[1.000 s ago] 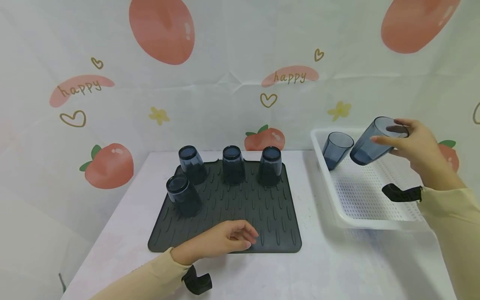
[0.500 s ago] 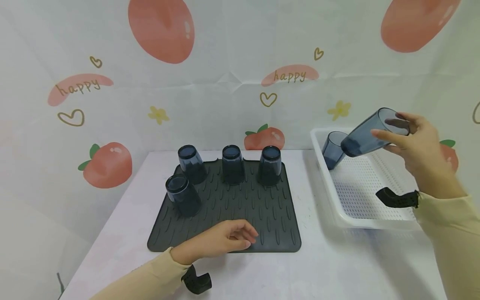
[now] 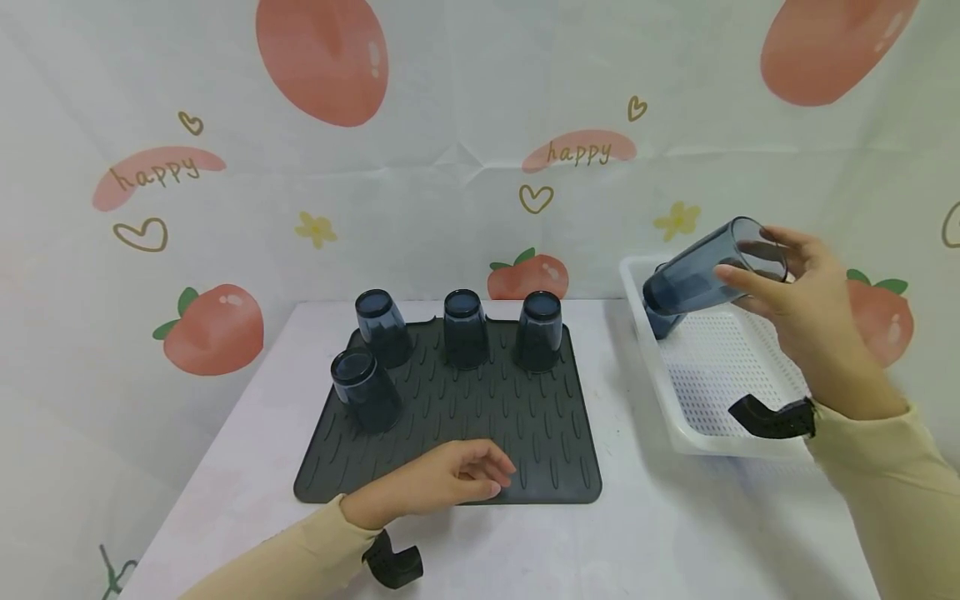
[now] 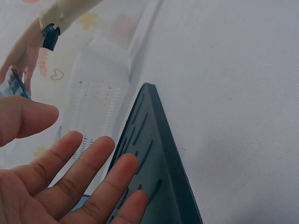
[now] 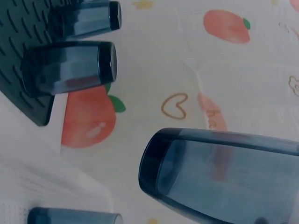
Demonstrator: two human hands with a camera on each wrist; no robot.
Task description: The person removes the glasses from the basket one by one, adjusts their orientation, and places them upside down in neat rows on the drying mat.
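Nearest to you, a black piece (image 3: 393, 565) sits at the wrist of your left hand (image 3: 442, 477). The fingers of this hand are loosely bent and a little apart, the thumb stands away from them, and they hold nothing. The hand is at the near edge of the dark ribbed mat (image 3: 480, 408); whether it touches the mat, I cannot tell. The mat lies flat on the white table (image 3: 637, 533).

On the mat's left side stands a front-left glass (image 3: 367, 390), upside down. To the right, your right hand (image 3: 813, 312) pinches the held glass (image 3: 701, 271) near its rim, between thumb and fingers. This glass is tilted, its mouth toward your palm and its base to the left, above the white basket (image 3: 750, 447). Behind its base, partly hidden, another glass (image 3: 663, 323) leans inside the basket.

Along the mat's far edge, three more glasses (image 3: 466, 329) stand upside down. Farthest is the fruit-printed cloth (image 3: 420, 208).
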